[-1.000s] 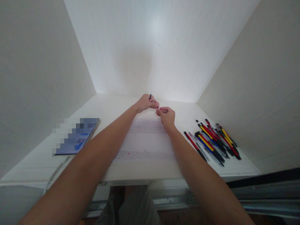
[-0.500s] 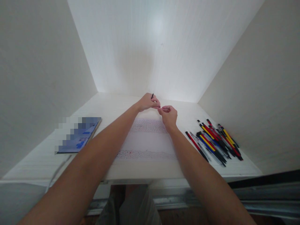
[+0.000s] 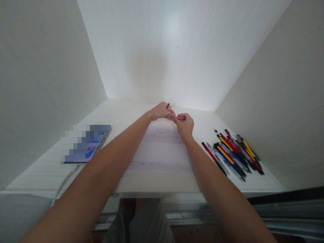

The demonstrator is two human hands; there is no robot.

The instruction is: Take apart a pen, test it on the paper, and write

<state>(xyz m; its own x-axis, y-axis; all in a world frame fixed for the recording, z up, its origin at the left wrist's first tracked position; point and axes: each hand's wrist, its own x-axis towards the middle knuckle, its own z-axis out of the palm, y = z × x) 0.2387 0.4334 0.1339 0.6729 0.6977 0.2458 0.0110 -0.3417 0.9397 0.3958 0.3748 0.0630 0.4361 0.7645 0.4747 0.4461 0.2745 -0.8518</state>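
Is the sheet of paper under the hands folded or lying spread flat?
Spread flat: the paper lies open on the desk, with two scribbled bands showing and no fold or lifted edge.

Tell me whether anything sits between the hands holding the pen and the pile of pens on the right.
Nothing visible does. The left hand and right hand meet on one pen above the sheet of paper. Between them and the pile of pens lies only bare white desk.
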